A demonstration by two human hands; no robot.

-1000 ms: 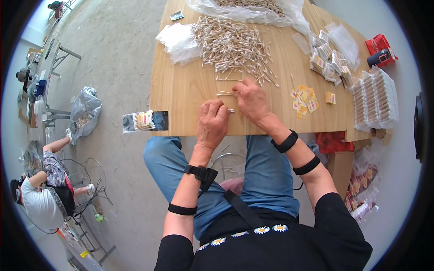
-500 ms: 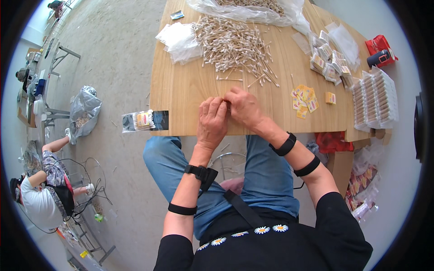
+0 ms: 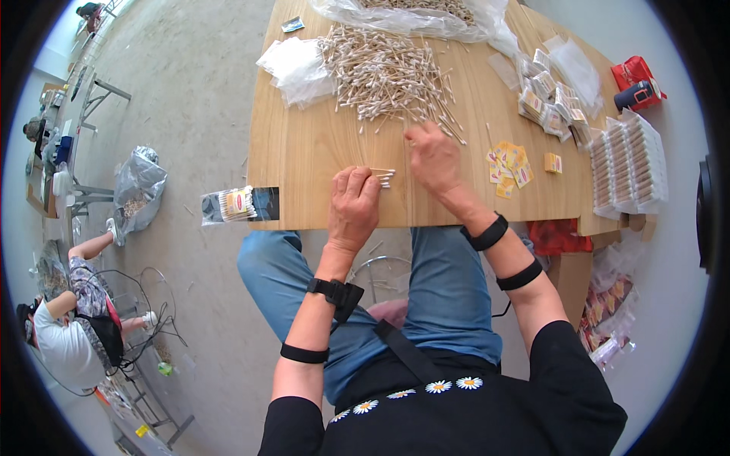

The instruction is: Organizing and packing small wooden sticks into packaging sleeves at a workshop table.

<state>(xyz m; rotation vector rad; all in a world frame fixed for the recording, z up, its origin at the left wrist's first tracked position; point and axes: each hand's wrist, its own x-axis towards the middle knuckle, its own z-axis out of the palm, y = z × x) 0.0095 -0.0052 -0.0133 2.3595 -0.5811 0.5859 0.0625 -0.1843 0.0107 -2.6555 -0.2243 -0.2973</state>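
Note:
My left hand [image 3: 353,204] is closed over the near part of the wooden table. A few cotton swabs [image 3: 386,179] are gripped in it, their white tips sticking out to the right of the fingers. My right hand [image 3: 436,159] reaches to the near edge of a large heap of loose cotton swabs [image 3: 380,72]. Its fingers are bent and somewhat blurred, so whether they hold a swab does not show. At the table's left edge lies a clear bag of swabs with a yellow and white label [image 3: 240,202], on a dark flat piece.
Clear empty bags [image 3: 298,70] lie left of the heap. Yellow cards [image 3: 511,167], a small card stack [image 3: 553,163], filled packs [image 3: 551,106] and bundled swabs [image 3: 630,169] stand to the right. A flask [image 3: 637,96] is behind them. Another person [image 3: 72,342] sits far left.
My right hand has parted from the left hand and moved up and right to the heap's edge. Swab tips now show beside my left hand, which has stayed nearly in place.

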